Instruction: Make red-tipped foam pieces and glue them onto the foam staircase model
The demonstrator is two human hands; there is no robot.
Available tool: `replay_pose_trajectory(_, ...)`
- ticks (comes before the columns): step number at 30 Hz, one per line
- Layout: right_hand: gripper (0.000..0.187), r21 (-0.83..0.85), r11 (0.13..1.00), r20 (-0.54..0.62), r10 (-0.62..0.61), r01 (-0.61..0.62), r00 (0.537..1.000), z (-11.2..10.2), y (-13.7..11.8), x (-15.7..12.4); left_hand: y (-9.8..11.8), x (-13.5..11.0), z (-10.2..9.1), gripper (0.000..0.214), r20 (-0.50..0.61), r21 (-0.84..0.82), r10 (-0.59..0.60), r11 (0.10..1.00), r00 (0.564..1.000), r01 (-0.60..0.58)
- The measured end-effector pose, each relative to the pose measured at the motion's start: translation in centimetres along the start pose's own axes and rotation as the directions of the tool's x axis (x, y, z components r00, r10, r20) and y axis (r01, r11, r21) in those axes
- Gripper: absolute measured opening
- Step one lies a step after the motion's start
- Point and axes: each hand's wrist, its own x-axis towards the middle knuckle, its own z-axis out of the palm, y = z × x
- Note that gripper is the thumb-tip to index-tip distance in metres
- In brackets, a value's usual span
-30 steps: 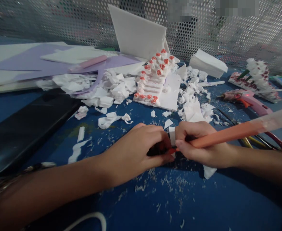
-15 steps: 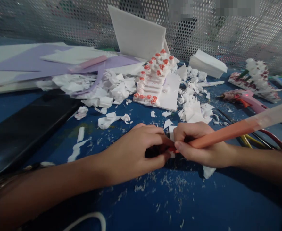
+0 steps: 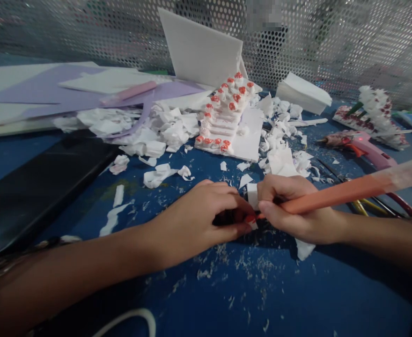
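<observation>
My left hand is curled on the blue table, its fingertips pinched on a small white foam piece that is mostly hidden between both hands. My right hand grips a long orange brush like a pen, its red tip pressed against that piece where the two hands meet. Behind them stands a white stepped foam model topped with red-capped dots.
White foam scraps litter the table. A black tray lies at left, purple and white sheets behind it. A pink glue gun, pens and a white flowery craft sit at right. Perforated metal mesh closes the back.
The hands have barely shifted. The brush handle tilted slightly up and back down while its tip stayed on the small piece.
</observation>
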Motion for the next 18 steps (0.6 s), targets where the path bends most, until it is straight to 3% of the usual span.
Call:
replay_pose_trajectory(4,0.017,0.01,0.999,0.055,-0.042,0.041,0.998,-0.02,-0.09,0.03,-0.02,-0.01,0.03,0.011,0.006,0.001,-0.004,1.0,1.0,0.004)
replay_pose_trajectory(8,0.02,-0.035,0.999,0.01,-0.005,0.005,1.0,0.01,-0.12,0.02,-0.01,-0.12,0.05,0.011,-0.023,0.008,0.007,1.0,1.0,-0.007)
replay_pose_trajectory(12,0.018,0.036,0.998,0.059,-0.062,0.06,0.996,0.05,-0.22,0.01,-0.01,-0.12,0.05,0.011,0.002,-0.003,0.002,1.0,1.0,-0.002)
replay_pose_trajectory(18,0.02,-0.019,0.999,0.053,-0.047,0.048,0.997,0.0,-0.41,0.15,-0.09,0.02,0.06,0.011,-0.004,0.009,-0.006,1.0,1.0,0.006)
